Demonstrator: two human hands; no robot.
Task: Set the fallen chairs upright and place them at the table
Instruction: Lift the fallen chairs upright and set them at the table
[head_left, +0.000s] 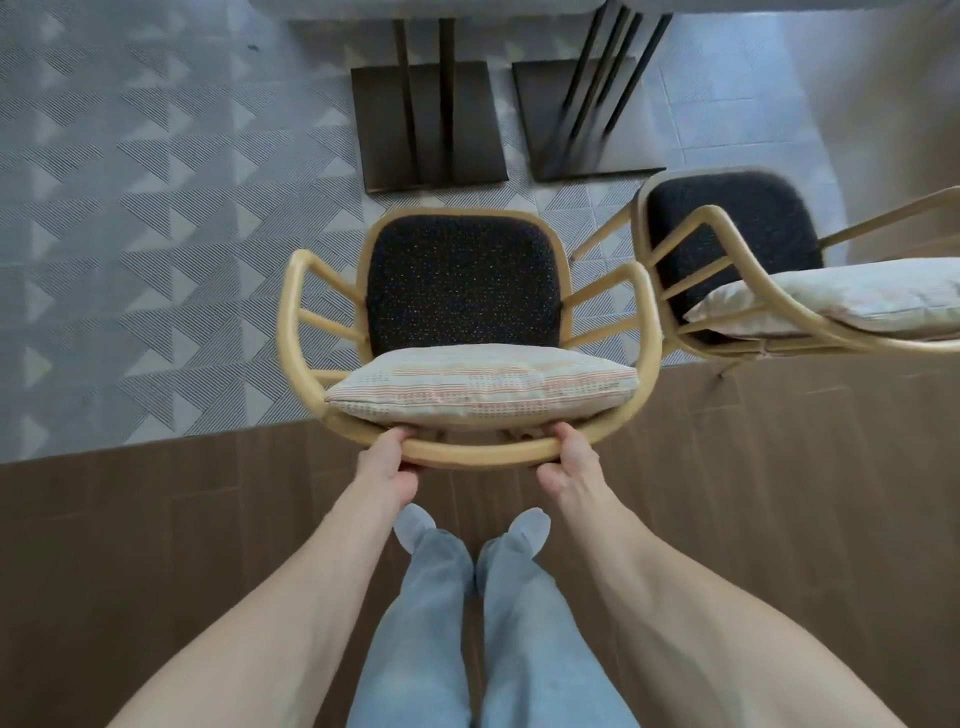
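Left hand (387, 460) and right hand (571, 460) grip the upright tan rattan armchair (470, 452), dark-seated, pale cushion (483, 387) apparently leaning on its back.

No readable text, label, brand, number or sign shows anywhere in the view. The pillow (480, 387) just beyond the hands carries only woven rows of small dashes and dots, not letters, and the floor tiles (156, 208) farther out bear only striped triangle patterns.
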